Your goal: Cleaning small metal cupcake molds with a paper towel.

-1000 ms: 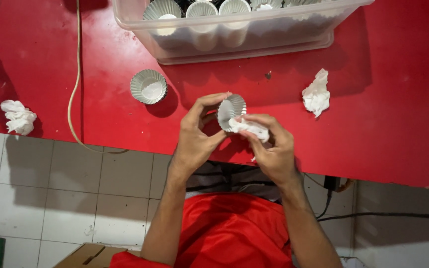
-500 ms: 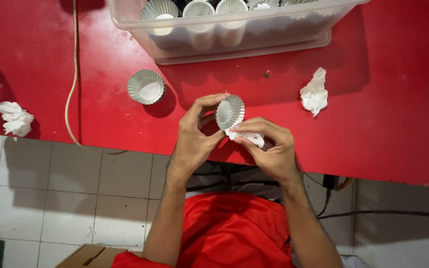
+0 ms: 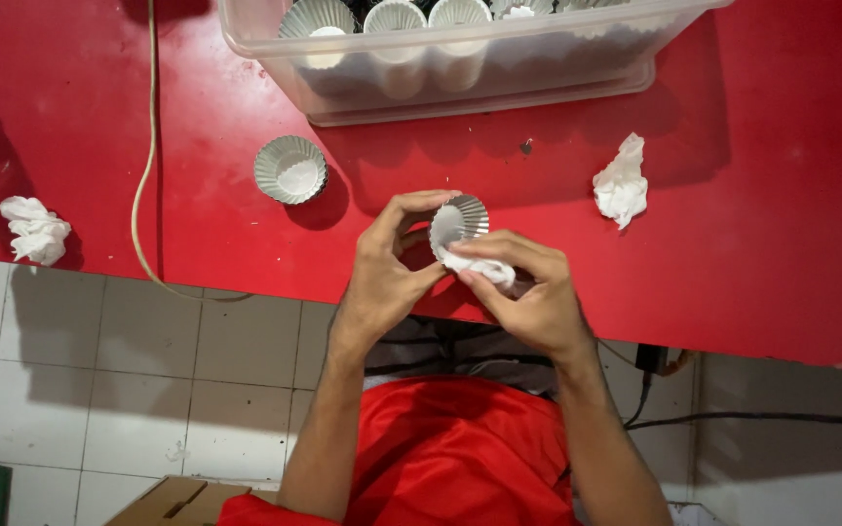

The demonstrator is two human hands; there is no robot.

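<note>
My left hand grips a small fluted metal cup by its rim, tilted with its open side facing me, over the near edge of the red table. Pinched in my right hand is a crumpled white tissue, pressed against the cup's lower edge. Both hands meet just above the table edge.
A second fluted metal cup stands upright on the table to the left. A clear plastic tub with several such cups sits at the back. Crumpled tissues lie at the right and far left. A beige cord crosses the table.
The cup has tilted slightly in my left hand, and my right hand has slid the tissue from the cup's side down to its lower edge.
</note>
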